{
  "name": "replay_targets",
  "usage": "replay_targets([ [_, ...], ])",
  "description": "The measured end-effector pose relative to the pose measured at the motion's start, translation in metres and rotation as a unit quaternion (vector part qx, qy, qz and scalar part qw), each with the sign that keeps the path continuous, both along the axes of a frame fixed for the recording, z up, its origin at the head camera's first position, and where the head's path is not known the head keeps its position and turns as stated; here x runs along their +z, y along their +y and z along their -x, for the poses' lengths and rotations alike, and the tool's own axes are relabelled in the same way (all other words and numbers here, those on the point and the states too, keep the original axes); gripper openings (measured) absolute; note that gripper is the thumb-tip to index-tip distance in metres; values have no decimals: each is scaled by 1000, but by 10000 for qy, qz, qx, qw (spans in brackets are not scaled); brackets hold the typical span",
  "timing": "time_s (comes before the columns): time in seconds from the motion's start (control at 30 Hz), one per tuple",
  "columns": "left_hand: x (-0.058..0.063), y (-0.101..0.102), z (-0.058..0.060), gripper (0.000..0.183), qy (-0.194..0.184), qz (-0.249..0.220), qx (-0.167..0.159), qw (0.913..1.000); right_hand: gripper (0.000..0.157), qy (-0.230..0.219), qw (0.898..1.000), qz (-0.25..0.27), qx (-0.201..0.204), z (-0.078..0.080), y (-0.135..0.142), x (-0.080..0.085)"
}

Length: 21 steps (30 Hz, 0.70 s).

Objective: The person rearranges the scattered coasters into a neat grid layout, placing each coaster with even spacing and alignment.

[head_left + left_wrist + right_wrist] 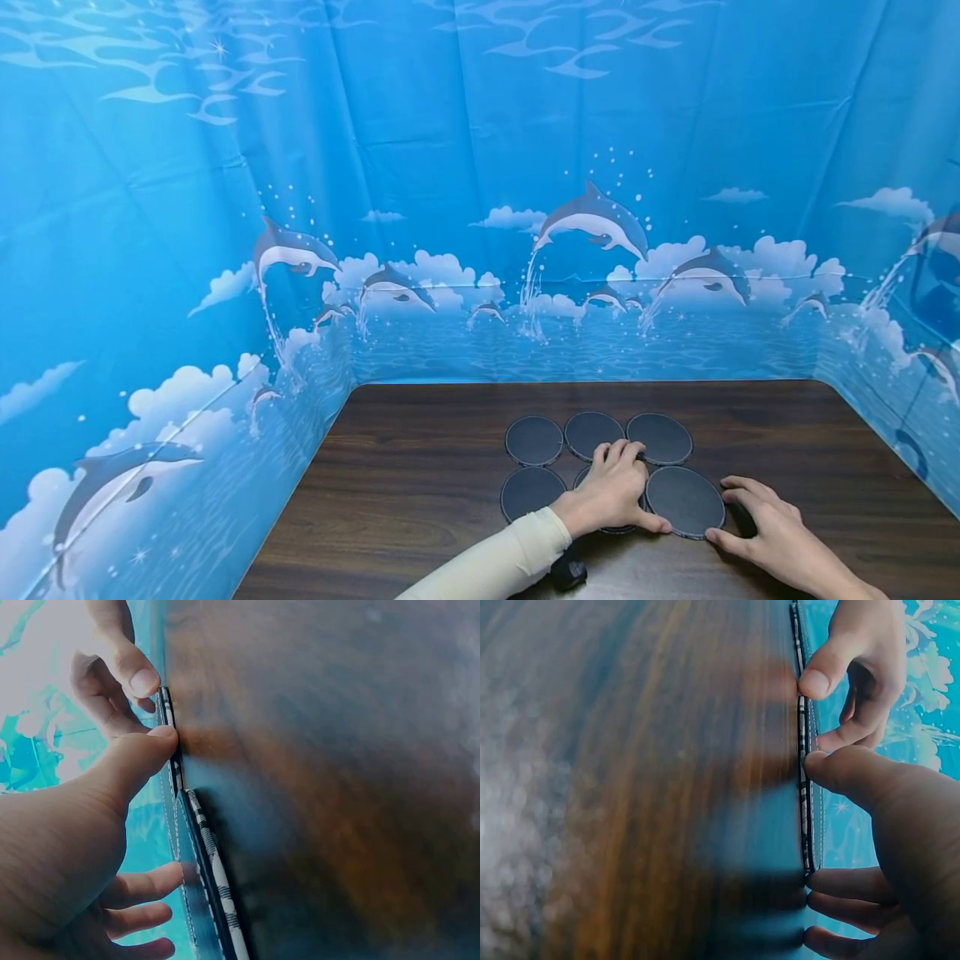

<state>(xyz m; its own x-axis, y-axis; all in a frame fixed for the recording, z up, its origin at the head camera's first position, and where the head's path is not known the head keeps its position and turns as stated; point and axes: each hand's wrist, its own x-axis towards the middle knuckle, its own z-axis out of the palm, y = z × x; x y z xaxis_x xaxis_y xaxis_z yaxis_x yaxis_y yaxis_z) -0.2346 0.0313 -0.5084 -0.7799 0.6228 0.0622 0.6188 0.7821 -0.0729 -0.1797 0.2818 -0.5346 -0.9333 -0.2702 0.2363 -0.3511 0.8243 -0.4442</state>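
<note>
Several round black coasters with stitched rims lie in two rows on the table. My left hand (pixel 611 487) reaches over the front middle coaster (pixel 618 530) and hides most of it. Its thumb touches the left edge of the front right coaster (pixel 684 500), with the other fingers spread toward the back row. At that coaster's right side, my right hand (pixel 772 533) sets its thumb and fingertips along the rim. From the right wrist view, both thumbs meet the edge of this thin coaster (pixel 807 817). A patterned coaster edge (pixel 217 877) shows beside the left fingers.
The back row holds a left coaster (pixel 534 440), a middle coaster (pixel 592 433) and a right coaster (pixel 663 437). A front left coaster (pixel 531 493) lies beside my left sleeve (pixel 502 562). The dark wooden table (pixel 397 500) meets a blue dolphin-print curtain (pixel 450 167) behind and at both sides.
</note>
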Motion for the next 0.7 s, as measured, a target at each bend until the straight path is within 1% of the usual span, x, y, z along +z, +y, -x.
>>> replay_targets([
  [0.2, 2, -2, -2, 60, -109, 100, 84, 9999, 62, -21, 9998, -172, 18, 3, -4, 2],
  [0.33, 2, -4, -6, 65, -296, 176, 105, 9993, 63, -45, 9997, -232, 78, 3, -2, 2],
  [0.43, 1, -6, -8, 65, -405, 130, 102, 9990, 61, -45, 9998, -192, 95, 2, 0, 3],
  [0.5, 1, -7, -8, 62, -392, 89, 62, 9992, 59, -43, 9998, -163, 64, 2, 2, 3],
  [0.6, 2, -7, -8, 58, -264, 70, 22, 9996, 57, -4, 9999, -139, 36, 3, 3, 3],
  [0.7, 4, -7, -8, 57, -169, 109, 65, 9998, 58, -33, 9999, -151, 45, 5, 3, 3],
])
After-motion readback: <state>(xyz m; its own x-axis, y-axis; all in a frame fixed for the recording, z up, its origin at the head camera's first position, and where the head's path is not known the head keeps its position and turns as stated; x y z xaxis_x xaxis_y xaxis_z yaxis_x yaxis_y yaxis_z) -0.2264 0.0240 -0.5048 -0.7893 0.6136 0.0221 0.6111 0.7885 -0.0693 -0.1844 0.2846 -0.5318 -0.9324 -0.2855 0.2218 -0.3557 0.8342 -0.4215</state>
